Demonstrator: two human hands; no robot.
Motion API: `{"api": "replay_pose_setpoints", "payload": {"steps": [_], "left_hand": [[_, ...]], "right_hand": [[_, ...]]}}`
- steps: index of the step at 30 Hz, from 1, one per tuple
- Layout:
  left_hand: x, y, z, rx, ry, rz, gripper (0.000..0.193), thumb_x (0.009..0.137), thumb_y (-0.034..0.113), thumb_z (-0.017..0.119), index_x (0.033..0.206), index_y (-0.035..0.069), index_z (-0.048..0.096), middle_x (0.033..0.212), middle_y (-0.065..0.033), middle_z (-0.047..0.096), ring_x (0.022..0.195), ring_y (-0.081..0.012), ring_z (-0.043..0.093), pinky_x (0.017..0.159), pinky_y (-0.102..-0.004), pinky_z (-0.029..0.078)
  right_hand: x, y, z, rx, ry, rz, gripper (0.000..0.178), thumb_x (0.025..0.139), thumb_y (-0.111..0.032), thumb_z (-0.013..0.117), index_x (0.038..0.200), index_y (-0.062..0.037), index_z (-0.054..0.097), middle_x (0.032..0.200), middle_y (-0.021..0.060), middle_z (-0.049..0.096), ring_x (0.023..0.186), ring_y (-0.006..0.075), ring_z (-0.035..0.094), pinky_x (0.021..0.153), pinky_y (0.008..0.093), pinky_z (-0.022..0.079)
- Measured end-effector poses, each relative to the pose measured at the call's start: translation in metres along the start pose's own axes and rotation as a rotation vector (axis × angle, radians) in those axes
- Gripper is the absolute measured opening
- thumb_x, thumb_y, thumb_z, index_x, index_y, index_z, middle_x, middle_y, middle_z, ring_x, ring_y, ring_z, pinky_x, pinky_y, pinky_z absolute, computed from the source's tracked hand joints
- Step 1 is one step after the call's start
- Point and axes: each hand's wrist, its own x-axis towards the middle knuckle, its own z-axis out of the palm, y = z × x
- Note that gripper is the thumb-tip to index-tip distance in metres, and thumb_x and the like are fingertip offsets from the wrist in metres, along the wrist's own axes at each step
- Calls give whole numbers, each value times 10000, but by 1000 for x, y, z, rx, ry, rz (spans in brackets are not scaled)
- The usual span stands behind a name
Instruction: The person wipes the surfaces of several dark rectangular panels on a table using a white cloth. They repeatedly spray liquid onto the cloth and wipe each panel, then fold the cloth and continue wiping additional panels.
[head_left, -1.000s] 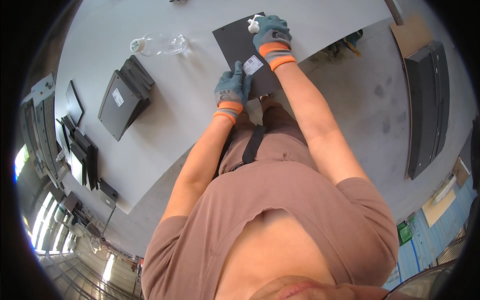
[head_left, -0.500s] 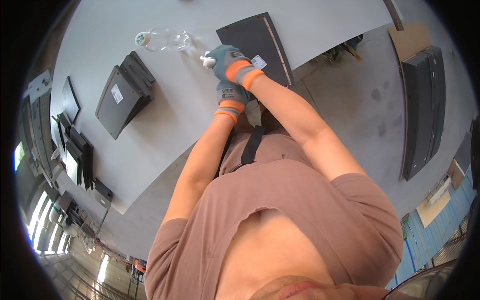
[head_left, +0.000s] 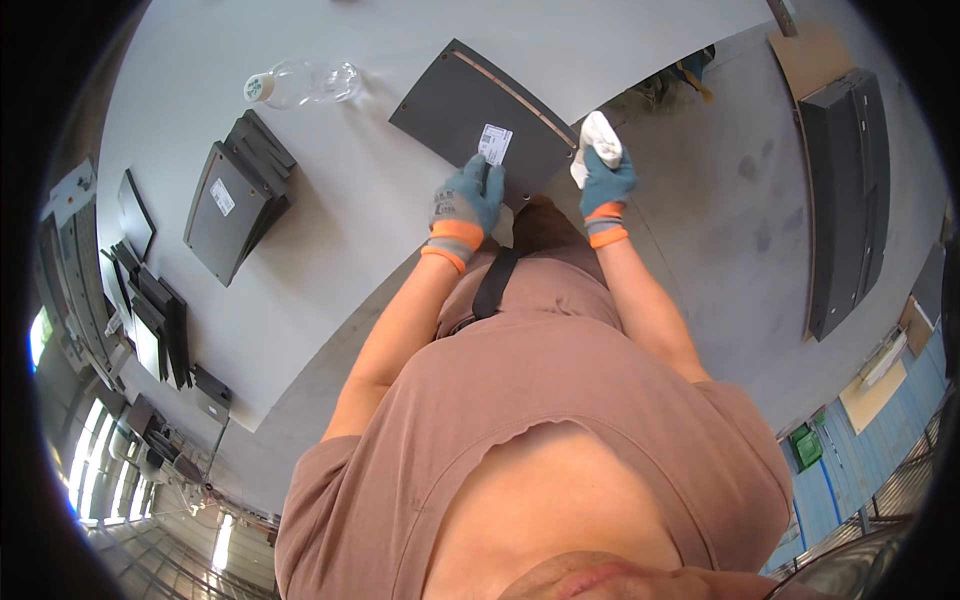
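Panel: our flat dark grey panel [head_left: 470,105], matte, white label [head_left: 495,143].
Left hand [head_left: 466,205]: gloved, pressing the panel.
Right hand [head_left: 603,180]: clutching our crumpled white cloth [head_left: 598,138].

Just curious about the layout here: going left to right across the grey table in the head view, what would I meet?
Stack of dark panels → clear plastic bottle → left hand on the dark panel → right hand holding a white cloth.

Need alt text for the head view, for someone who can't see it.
Gloved left hand presses on a dark panel with a white label on a grey table. Gloved right hand holds a white cloth at the panel's edge; a clear bottle lies nearby.
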Motion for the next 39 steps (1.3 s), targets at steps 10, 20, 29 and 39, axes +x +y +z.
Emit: {"api": "replay_pose_setpoints", "payload": {"steps": [10,20,29,39], "left_hand": [[102,-43,-40,531,455,421,548,905,493,694,1363,193,686,1469,-134,572,1206,-426,571,986,-511,513],[56,-99,-1,12,486,1,436,956,354,677,1357,185,640,1368,-89,613,1154,-327,644,928,-383,554],[54,-74,-9,172,567,-136,378,1011,324,601,1249,44,687,1181,-227,664,1029,-427,667,874,-512,559],[56,-69,-11,124,542,-162,384,1022,327,576,1268,53,685,1177,-224,667,1065,-417,656,918,-508,543]], "right_hand": [[57,4,56,-460,-158,-452,330,882,-9,754,1210,15,726,915,36,713,832,163,668,770,299,553],[-51,-35,206,-1138,-783,-653,233,867,-240,681,1059,-108,676,1111,103,683,1058,329,689,808,458,613],[-10,-4,143,-1190,-601,-689,519,789,-150,693,1304,-174,635,1299,161,597,1183,394,606,963,545,554],[19,-58,102,-1229,-319,-513,369,786,-87,678,1131,-202,738,1080,111,700,1112,368,624,960,462,546]]}}
